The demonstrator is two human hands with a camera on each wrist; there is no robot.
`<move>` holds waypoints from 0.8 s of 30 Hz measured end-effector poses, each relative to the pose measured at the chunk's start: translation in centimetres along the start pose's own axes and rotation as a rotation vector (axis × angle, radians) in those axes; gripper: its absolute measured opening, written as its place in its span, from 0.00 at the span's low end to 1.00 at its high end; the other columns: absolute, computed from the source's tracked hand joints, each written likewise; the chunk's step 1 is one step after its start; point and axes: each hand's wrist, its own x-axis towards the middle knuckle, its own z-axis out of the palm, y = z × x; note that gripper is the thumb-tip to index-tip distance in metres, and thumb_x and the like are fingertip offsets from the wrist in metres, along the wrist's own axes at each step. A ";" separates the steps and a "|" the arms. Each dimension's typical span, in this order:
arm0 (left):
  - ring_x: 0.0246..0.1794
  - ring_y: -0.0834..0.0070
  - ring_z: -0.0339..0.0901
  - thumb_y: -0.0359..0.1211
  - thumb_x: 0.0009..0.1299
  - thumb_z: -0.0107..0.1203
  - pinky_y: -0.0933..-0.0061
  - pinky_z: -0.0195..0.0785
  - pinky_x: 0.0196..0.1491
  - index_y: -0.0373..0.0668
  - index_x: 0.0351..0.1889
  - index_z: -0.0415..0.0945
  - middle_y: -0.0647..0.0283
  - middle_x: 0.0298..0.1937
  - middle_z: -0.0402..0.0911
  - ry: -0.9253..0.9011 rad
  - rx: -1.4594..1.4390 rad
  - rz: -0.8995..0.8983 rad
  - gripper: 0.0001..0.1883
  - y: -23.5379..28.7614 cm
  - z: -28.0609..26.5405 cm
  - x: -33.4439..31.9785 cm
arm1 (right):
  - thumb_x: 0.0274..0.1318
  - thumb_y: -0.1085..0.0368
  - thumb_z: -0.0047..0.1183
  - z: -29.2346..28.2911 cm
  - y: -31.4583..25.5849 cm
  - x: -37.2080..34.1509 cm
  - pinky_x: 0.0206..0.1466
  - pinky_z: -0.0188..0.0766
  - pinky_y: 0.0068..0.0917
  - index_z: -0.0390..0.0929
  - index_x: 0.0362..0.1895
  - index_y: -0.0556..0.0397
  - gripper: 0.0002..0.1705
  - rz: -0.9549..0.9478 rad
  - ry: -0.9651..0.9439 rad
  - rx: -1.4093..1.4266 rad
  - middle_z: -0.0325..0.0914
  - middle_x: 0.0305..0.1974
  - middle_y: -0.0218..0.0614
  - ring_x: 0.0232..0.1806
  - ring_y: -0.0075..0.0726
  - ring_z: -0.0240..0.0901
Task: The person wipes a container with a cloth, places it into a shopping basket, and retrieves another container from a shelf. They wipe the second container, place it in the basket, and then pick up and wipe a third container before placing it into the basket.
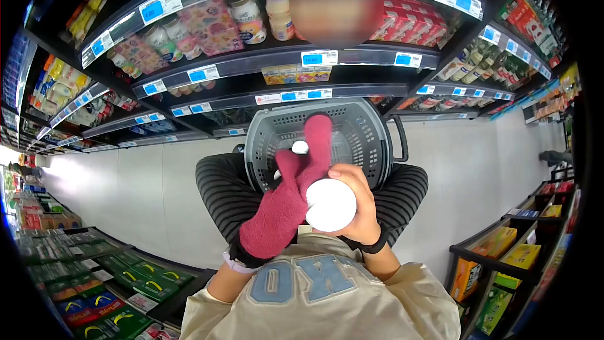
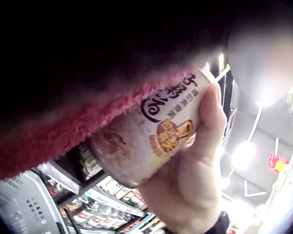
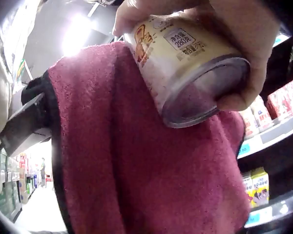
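Observation:
My right hand (image 1: 362,204) grips a food can (image 1: 331,205) with a white round top, held close to my body. Its printed label (image 2: 168,136) shows in the left wrist view, and its metal-rimmed end (image 3: 207,92) in the right wrist view. A fuzzy burgundy glove (image 3: 146,146) covers my left hand (image 1: 283,208). That hand reaches forward with its fingers extended, lying against the can's side. Below both hands, a grey basket (image 1: 267,126) stands between my knees. A small white round-topped item (image 1: 300,147) shows in it, partly hidden by the glove.
Shelves with price labels (image 1: 319,58) curve across the front, holding jars (image 1: 246,19) and red boxes (image 1: 409,22). The basket's dark handle (image 1: 399,138) sticks out on the right. Low displays with green packs (image 1: 151,283) stand behind on the left, yellow boxes (image 1: 519,258) on the right.

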 end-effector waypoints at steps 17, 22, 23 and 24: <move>0.46 0.58 0.72 0.35 0.55 0.58 0.51 0.68 0.31 0.35 0.41 0.76 0.49 0.42 0.73 -0.019 0.701 0.183 0.18 4.1 -3.2 2.4 | 0.25 0.60 0.74 -0.4 -0.3 -0.7 0.54 0.65 0.40 0.74 0.58 0.55 0.46 0.021 -0.154 0.015 0.73 0.49 0.45 0.49 0.50 0.70; 0.50 0.58 0.73 0.33 0.56 0.57 0.56 0.68 0.24 0.35 0.45 0.74 0.52 0.37 0.76 0.132 0.747 -0.009 0.18 3.0 -0.8 2.0 | 0.27 0.61 0.73 -0.1 -0.3 -0.8 0.54 0.64 0.39 0.73 0.58 0.55 0.45 0.063 -0.120 -0.041 0.73 0.50 0.45 0.51 0.51 0.70; 0.50 0.58 0.73 0.33 0.56 0.57 0.56 0.68 0.24 0.35 0.45 0.74 0.52 0.37 0.76 0.132 0.748 -0.008 0.18 3.3 -0.5 1.9 | 0.27 0.61 0.73 -0.1 -0.5 -0.7 0.55 0.63 0.39 0.73 0.58 0.55 0.44 0.076 -0.102 -0.085 0.73 0.50 0.44 0.51 0.51 0.70; 0.50 0.58 0.73 0.32 0.57 0.56 0.57 0.69 0.26 0.34 0.47 0.74 0.51 0.39 0.76 0.144 0.858 0.020 0.19 3.6 -0.2 1.9 | 0.28 0.61 0.73 -0.1 -0.5 -0.7 0.55 0.62 0.39 0.73 0.58 0.55 0.44 0.090 -0.082 -0.129 0.73 0.50 0.44 0.52 0.51 0.70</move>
